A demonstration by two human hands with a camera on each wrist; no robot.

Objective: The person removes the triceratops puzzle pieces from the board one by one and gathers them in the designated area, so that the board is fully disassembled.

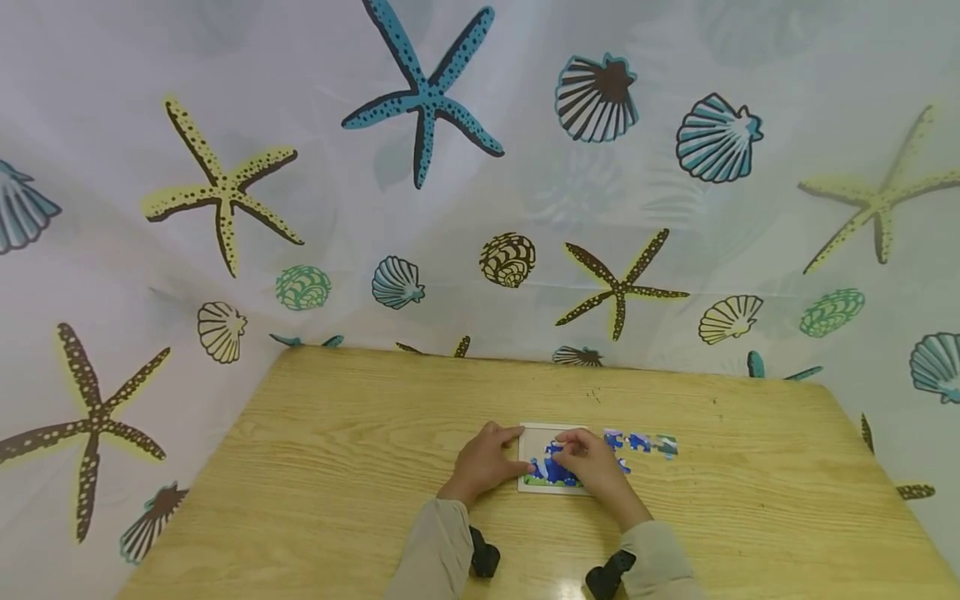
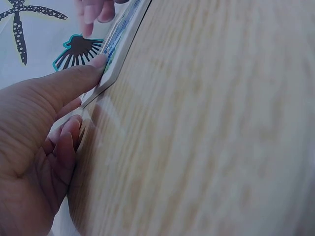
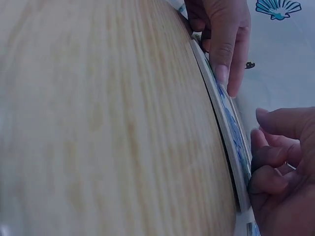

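Note:
A small jigsaw puzzle board (image 1: pixel 551 490) with a pale frame lies on the table, its lower part filled with a blue and green picture. My left hand (image 1: pixel 483 465) holds the board at its left side, thumb over the lower corner and index finger at the upper one. In the left wrist view, the thumb (image 2: pixel 93 69) presses on the board's edge and the other fingers curl beside it. Over the board, my right hand (image 1: pixel 596 468) pinches a small puzzle piece (image 1: pixel 555 447) between thumb and index finger. The right wrist view shows its fingers (image 3: pixel 268 179) curled near the board, the piece hidden.
Several loose puzzle pieces (image 1: pixel 639 442) lie just right of the board, one partly behind the right hand. The wooden table (image 1: pixel 360 433) meets a white curtain (image 1: pixel 465 208) printed with starfish and shells at its back and sides.

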